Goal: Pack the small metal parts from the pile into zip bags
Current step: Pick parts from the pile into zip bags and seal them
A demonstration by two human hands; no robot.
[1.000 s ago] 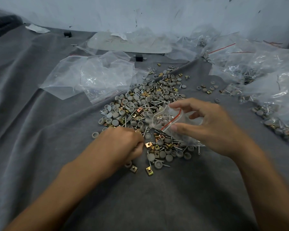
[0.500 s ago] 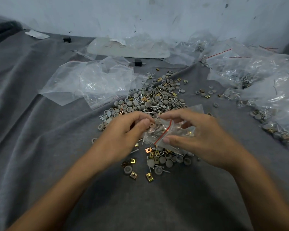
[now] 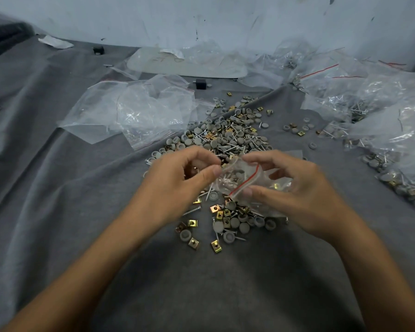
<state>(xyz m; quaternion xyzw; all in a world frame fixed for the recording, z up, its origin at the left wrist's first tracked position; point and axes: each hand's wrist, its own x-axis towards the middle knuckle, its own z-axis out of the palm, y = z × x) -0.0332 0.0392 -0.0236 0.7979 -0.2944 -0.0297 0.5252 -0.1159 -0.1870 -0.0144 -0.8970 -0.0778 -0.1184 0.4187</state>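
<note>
A wrinkled grey cloth (image 3: 201,288) covers the whole work surface, and both forearms reach in over it from the bottom edge. Nearest to me lie a few stray brass square nuts (image 3: 215,246) and round grey caps (image 3: 185,235), at the near fringe of the pile (image 3: 228,137).

Just beyond them the two hands meet above the pile's near half. My right hand (image 3: 297,195) grips a small clear zip bag (image 3: 242,180) with a red seal line, thumb below and fingers curled over the top, holding it off the cloth. Some caps and pale screws show inside it. My left hand (image 3: 175,185) is at the bag's mouth, thumb and forefinger curved toward each other with a small gap. The blur keeps me from telling whether they pinch a part or the bag's edge.

The pile spreads away behind the hands, a mix of caps, screws and nuts. To its far left lie empty clear bags (image 3: 139,111), and to the far right a heap of filled bags (image 3: 381,111). A pale flat panel (image 3: 187,65) rests near the scuffed white wall (image 3: 201,17).
</note>
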